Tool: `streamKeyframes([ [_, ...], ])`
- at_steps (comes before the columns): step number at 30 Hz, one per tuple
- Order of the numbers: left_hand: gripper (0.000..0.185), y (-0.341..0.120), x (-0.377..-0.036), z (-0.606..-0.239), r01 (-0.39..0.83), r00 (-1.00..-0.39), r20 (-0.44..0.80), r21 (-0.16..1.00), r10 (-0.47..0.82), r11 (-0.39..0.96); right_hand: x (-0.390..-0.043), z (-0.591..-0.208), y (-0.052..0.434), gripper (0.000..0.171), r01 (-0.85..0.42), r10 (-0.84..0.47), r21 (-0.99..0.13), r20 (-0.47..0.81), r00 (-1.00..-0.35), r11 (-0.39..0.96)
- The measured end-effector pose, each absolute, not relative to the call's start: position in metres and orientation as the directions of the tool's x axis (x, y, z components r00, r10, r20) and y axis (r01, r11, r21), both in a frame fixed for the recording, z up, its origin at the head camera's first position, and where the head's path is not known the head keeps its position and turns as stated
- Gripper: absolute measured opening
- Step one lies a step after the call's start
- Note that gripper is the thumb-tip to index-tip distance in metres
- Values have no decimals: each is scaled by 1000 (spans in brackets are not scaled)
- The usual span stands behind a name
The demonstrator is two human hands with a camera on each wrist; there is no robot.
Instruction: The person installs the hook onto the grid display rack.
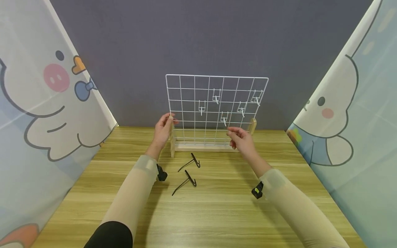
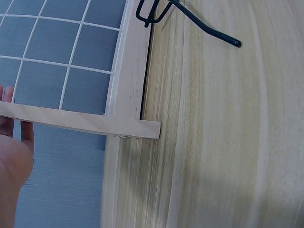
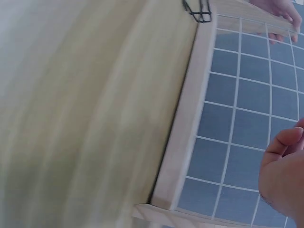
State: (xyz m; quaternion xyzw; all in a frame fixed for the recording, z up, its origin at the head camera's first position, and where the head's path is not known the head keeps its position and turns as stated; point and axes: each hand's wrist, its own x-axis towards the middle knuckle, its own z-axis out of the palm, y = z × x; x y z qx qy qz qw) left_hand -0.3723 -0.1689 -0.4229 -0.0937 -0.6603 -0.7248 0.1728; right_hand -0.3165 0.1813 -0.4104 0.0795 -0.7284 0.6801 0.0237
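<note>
White wire grid panel point(image 1: 217, 110), upright in wooden stand at the table's far edge, is gripped at its left post by left hand point(image 1: 162, 131); five white hooks point(image 1: 224, 118) are hung, two black hooks point(image 1: 190, 163) remain on table point(image 1: 217, 213); right hand point(image 1: 242, 139), loosely curled and empty, is held before the grid.

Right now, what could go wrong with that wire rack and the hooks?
The white wire grid stands upright in a thin wooden base, and only the left hand steadies its post, so a push from the right hand might tip it. The white hooks could shake loose. The black hooks lying on the table could get knocked.
</note>
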Motion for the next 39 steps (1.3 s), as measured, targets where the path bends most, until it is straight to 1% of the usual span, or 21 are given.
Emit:
streamKeyframes([
  [2, 36, -169, -372, -423, 376, -922, 366, 924, -126, -68, -312, -416, 183, 38, -128, -104, -989, 120, -987, 74],
  [4, 38, -168, -372, -423, 377, -922, 367, 924, -126, -68, -307, -422, 184, 37, -113, -123, -990, 102, -987, 86],
  [7, 39, -169, -373, -423, 382, -920, 371, 922, -126, -72, -301, -432, 185, 38, -86, -161, -992, 71, -984, 92],
  [13, 38, -170, -374, -424, 381, -920, 371, 922, -130, -68, -287, -452, 182, 42, -71, -253, -984, 28, -967, 161],
  [21, 35, -168, -372, -423, 384, -919, 373, 920, -131, -75, -272, -465, 171, 41, -29, -355, -973, -56, -933, 231],
  [26, 36, -168, -372, -423, 381, -919, 370, 922, -132, -65, -265, -469, 165, 37, -35, -427, -961, -90, -900, 276],
  [34, 38, -168, -373, -423, 389, -916, 379, 919, -130, -64, -261, -474, 152, 40, -25, -549, -961, -135, -825, 274],
  [39, 31, -168, -374, -424, 398, -911, 388, 916, -140, -50, -257, -473, 140, 40, -44, -609, -947, -169, -774, 319],
])
